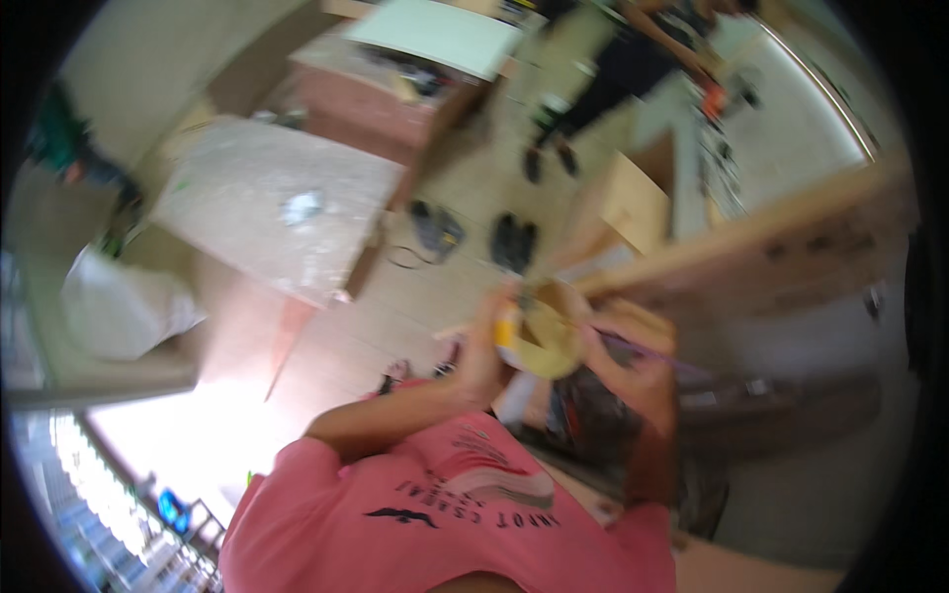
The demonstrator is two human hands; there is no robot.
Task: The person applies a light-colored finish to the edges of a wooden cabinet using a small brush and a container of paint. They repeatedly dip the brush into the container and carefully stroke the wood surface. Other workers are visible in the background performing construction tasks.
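Note:
In front of my chest, my left hand [483, 348] is wrapped round a round, pale yellow object [554, 357] with a yellow-and-white outer side. It looks like a small tub or a hollow roll; blur hides which. My right hand [634, 358] is closed at the opposite side of it, its fingers by the rim. A thin purple stick [643, 349] pokes out from between the right fingers and points to the right. Its tip is hidden, so I cannot tell whether it is a brush or a pen.
A dusty grey-topped table [247, 198] stands at left, a cabinet with a pale top [435, 35] behind it. Shoes [514, 242] lie on the tiled floor. A long wooden board [771, 237] and a cardboard box [633, 203] are to the right. Another person [633, 64] stands far right.

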